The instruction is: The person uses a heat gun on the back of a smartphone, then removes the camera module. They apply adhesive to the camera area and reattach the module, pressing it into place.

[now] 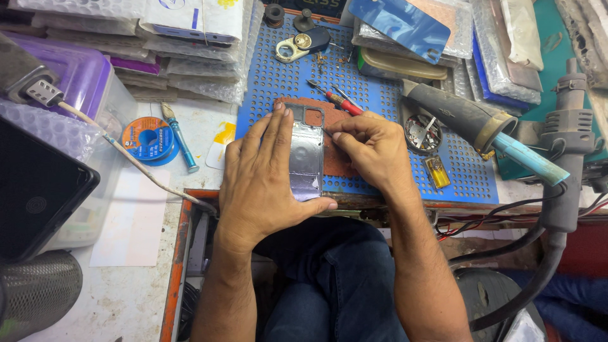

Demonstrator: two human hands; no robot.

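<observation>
A dark phone frame (308,152) with camera cut-outs at its top lies face down on a blue perforated work mat (278,82). My left hand (263,183) lies flat on the phone's left side, fingers spread, thumb along its lower edge. My right hand (370,149) pinches at the phone's right edge near the top, fingertips together; whether it holds a small tool there is hidden. A red-handled screwdriver (339,101) rests just above my right hand.
A hot-air gun nozzle (465,117) and its stand (567,139) sit right. A solder spool (147,139) and blue-handled tool (180,142) lie left. Bubble-wrapped packs (190,50) are stacked behind. A small parts dish (421,133) and metal key tool (294,45) rest on the mat.
</observation>
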